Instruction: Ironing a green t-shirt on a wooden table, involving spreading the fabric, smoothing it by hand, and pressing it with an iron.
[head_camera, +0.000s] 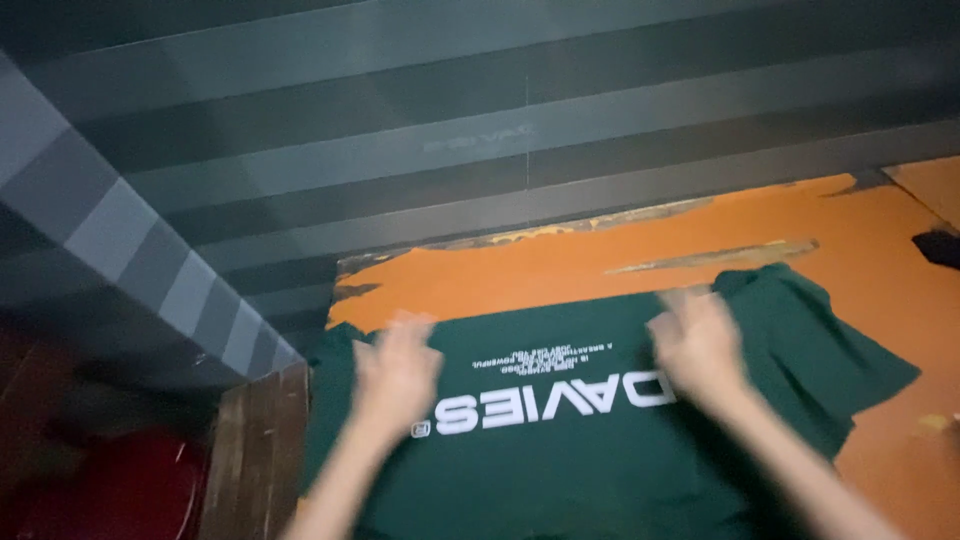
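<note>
A dark green shirt (560, 440) lies spread flat on an orange table (700, 260), printed side up, with white lettering across its middle that reads upside down from the head view. The shirt covers the near part of the table, its top edge running roughly level between the two hands, and one sleeve fans out to the right.

The left hand (395, 375) is over the left part of the shirt, beside the start of the white print, fingers pointing away from the person. The right hand (695, 345) is over the right part, near the shirt's upper edge and next to the sleeve. The hands are well apart, one on each side of the lettering. Both are blurred, so it is hard to say whether the fingers press flat on the cloth or pinch it; they look spread rather than clenched.

Behind the table rises a wall of grey horizontal stripes (480, 140), which turns a corner at the left. A wooden panel (255, 450) stands at the table's left edge, with something red (110, 500) low in the corner beyond it. A small dark object (940, 247) sits at the table's far right edge.
</note>
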